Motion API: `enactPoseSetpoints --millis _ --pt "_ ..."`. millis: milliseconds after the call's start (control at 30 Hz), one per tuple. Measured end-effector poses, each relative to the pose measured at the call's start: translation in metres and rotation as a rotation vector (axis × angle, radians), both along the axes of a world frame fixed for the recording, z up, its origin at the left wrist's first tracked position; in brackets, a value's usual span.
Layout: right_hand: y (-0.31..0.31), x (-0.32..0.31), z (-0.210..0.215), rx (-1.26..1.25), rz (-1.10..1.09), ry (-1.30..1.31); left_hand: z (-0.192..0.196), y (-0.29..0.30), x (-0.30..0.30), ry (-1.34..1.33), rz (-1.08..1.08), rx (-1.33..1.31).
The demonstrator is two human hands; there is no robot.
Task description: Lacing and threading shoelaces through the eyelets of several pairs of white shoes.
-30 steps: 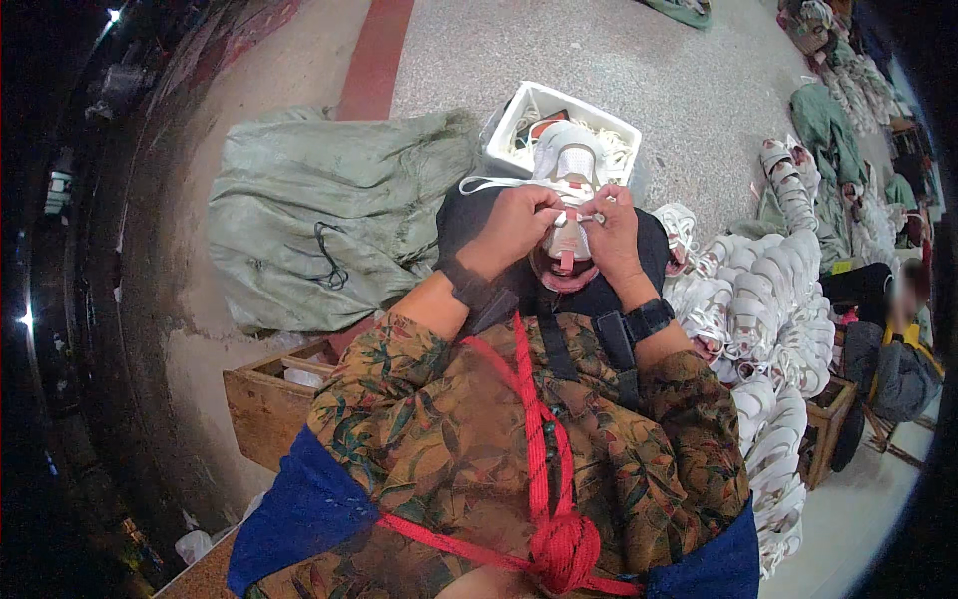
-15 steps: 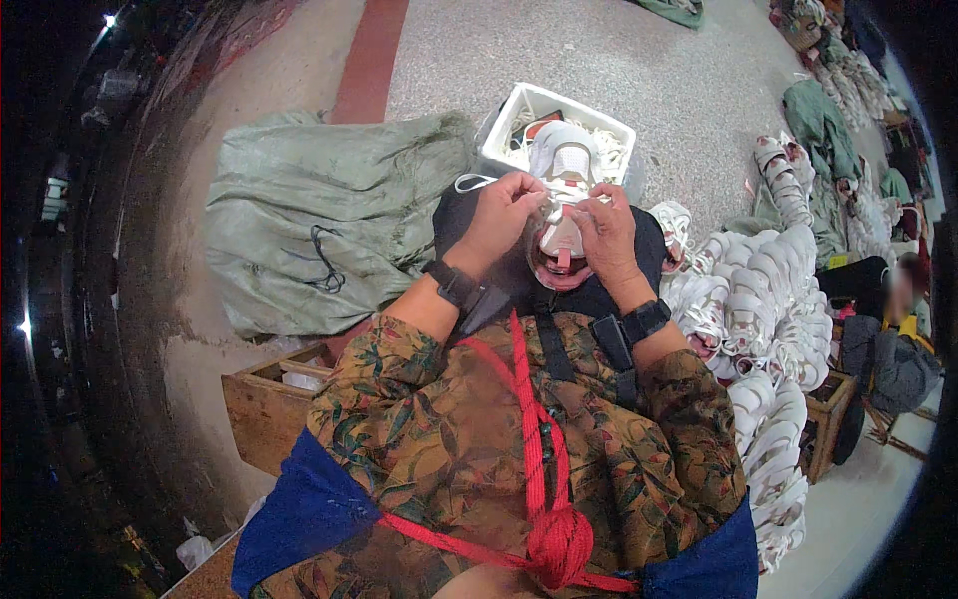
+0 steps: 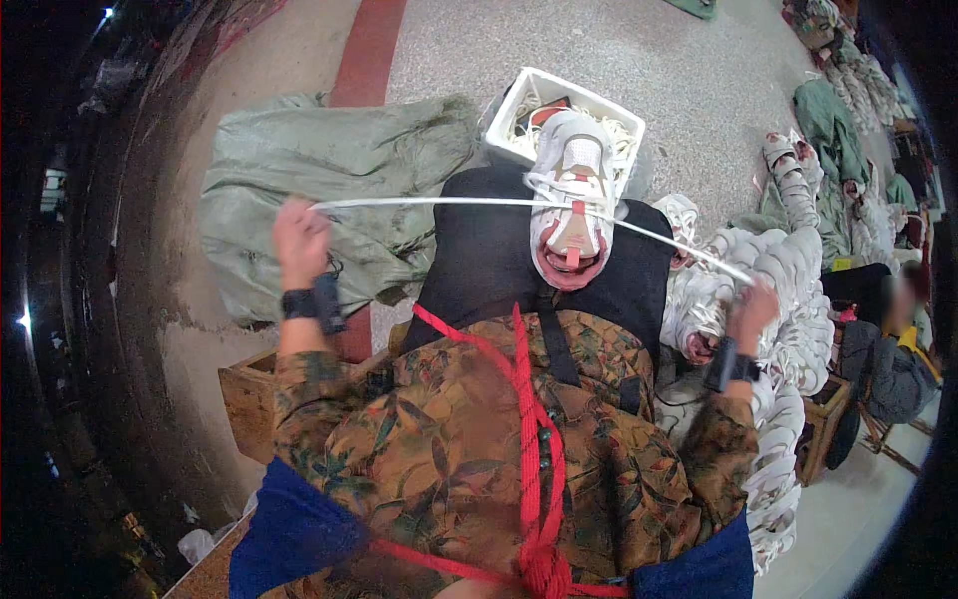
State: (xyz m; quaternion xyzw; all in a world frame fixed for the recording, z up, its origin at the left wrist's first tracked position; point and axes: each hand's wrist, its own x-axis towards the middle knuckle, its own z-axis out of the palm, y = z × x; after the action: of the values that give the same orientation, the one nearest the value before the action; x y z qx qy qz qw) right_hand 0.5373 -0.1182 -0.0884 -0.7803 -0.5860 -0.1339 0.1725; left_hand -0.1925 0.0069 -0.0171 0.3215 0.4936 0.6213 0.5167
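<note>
Head view is showing the person lacing a white sneaker [image 3: 572, 205] that is resting sole-down on the dark apron over their lap. The left hand [image 3: 299, 238] is clenching one end of the white lace [image 3: 439, 203], the right hand [image 3: 750, 311] is clenching the other, and both ends are being drawn wide apart — taut across the eyelets. This looks like the tightening step; the next move probably calls for bringing both ends back to the shoe — feeding them through the next eyelets.

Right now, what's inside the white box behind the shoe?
The white box holds a tangle of white laces and something dark and reddish. The white shoe covers its middle, so the rest is hidden.
</note>
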Motion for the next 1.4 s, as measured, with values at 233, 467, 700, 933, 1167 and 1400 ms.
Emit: enactPoseSetpoints --millis 233,467,700,933,1167,1400 --pt "0.038 -0.053 -0.018 0.019 0.1 0.762 -0.068 -0.017 -0.013 0.701 -0.005 -0.198" --pt "0.111 -0.248 0.08 -0.21 0.371 0.918 -0.019 0.038 0.195 0.774 -0.408 0.174" --pt "0.119 -0.298 0.086 -0.179 0.329 0.175 -0.002 0.043 0.25 0.692 -0.528 -0.005" --pt "0.131 -0.283 0.058 -0.011 0.25 0.64 -0.003 0.041 0.258 0.385 -0.467 -0.006" --pt "0.147 -0.271 0.096 -0.399 0.213 1.964 0.008 0.038 0.259 0.115 -0.671 -0.114" --pt "0.15 -0.255 0.085 -0.362 0.368 1.821 0.014 0.039 0.261 0.074 -0.754 -0.168"
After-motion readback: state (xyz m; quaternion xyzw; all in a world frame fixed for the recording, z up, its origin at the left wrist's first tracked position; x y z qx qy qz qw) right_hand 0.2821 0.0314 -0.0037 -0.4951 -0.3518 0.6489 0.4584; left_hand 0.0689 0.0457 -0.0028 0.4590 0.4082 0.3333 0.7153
